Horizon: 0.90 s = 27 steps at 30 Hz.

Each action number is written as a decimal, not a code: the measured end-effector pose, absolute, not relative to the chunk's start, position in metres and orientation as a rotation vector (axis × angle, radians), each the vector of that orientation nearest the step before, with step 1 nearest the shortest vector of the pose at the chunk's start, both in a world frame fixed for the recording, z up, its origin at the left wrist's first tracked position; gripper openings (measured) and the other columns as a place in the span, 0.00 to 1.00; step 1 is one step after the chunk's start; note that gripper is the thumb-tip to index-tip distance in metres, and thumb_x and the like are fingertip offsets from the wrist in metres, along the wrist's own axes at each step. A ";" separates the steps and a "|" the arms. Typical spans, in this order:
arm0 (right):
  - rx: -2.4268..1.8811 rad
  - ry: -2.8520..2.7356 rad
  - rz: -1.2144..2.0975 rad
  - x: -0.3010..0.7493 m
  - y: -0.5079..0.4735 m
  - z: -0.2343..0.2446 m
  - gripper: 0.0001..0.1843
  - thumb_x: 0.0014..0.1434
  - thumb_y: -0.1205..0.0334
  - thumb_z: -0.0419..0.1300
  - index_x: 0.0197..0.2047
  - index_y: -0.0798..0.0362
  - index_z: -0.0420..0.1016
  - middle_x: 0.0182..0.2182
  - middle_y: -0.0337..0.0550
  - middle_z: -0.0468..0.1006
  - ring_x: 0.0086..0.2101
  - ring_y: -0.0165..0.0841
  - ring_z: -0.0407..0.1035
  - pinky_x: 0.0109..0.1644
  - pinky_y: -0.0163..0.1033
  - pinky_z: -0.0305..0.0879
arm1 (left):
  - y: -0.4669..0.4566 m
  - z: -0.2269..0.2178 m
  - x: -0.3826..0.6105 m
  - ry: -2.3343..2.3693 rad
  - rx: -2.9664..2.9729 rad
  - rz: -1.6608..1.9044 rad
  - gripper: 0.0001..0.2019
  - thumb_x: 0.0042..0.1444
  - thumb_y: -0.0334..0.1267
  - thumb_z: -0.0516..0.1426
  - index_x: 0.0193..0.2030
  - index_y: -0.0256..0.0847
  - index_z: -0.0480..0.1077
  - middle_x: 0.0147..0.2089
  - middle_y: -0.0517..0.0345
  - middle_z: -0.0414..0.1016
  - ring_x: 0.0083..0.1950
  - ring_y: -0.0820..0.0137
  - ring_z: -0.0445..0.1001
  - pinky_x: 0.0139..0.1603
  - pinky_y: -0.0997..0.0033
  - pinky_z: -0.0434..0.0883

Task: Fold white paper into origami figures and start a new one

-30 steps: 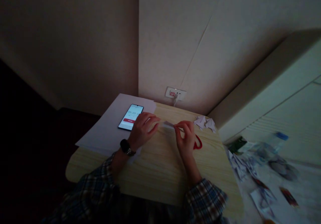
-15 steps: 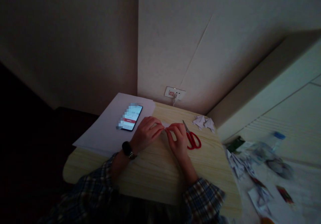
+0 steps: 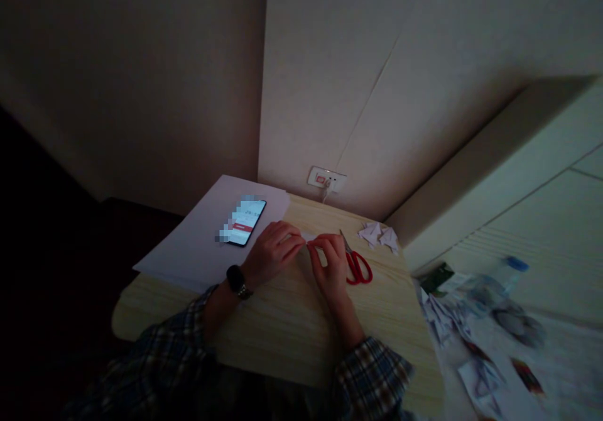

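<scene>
A small white piece of paper (image 3: 309, 236) lies on the pale wooden table (image 3: 292, 327) between my two hands. My left hand (image 3: 273, 252), with a dark watch on its wrist, pinches the paper's left end with closed fingers. My right hand (image 3: 328, 264) pinches its right end, fingers curled together. Red-handled scissors (image 3: 354, 265) lie on the table just right of my right hand, untouched.
A lit phone (image 3: 242, 221) rests on a stack of white sheets (image 3: 198, 245) at the table's left. Folded paper shapes (image 3: 378, 235) sit at the far right corner. A wall socket (image 3: 326, 179) is behind. Paper scraps and a plastic bottle (image 3: 499, 276) clutter the right.
My hands have drawn closer together on the paper, which now shows shorter between them. My right hand moved left, uncovering the scissors. The view has shifted slightly.
</scene>
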State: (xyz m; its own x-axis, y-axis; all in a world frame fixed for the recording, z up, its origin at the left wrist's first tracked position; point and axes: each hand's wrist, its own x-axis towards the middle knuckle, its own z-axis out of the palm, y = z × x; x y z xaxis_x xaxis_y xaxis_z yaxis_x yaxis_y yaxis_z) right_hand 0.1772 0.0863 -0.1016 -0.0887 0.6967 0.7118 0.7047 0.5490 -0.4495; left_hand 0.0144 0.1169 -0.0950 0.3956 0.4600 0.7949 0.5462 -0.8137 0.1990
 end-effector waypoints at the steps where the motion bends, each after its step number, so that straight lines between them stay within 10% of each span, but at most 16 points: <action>1: -1.160 -1.806 -0.009 0.177 0.086 -0.102 0.04 0.59 0.68 0.55 0.35 0.50 0.70 0.33 0.43 0.70 0.37 0.35 0.65 0.42 0.42 0.64 | 0.117 -0.095 0.015 -0.920 -2.541 -1.409 0.04 0.58 0.31 0.55 0.36 0.40 0.71 0.36 0.55 0.73 0.40 0.66 0.69 0.42 0.64 0.68; 27: -1.149 -1.812 -0.012 0.178 0.088 -0.101 0.05 0.59 0.69 0.56 0.34 0.51 0.70 0.32 0.43 0.71 0.36 0.36 0.65 0.40 0.41 0.64 | 0.117 -0.093 0.016 -0.867 -2.504 -1.378 0.03 0.57 0.29 0.55 0.35 0.39 0.69 0.35 0.54 0.72 0.40 0.66 0.69 0.42 0.64 0.69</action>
State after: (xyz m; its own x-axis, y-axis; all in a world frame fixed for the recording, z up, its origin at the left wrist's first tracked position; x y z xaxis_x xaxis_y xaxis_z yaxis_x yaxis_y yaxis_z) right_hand 0.1780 0.0884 -0.1014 -0.1010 0.6935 0.7133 0.7032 0.5570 -0.4420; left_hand 0.0155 0.1165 -0.0935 0.4096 0.4126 0.8137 0.5547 -0.8207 0.1369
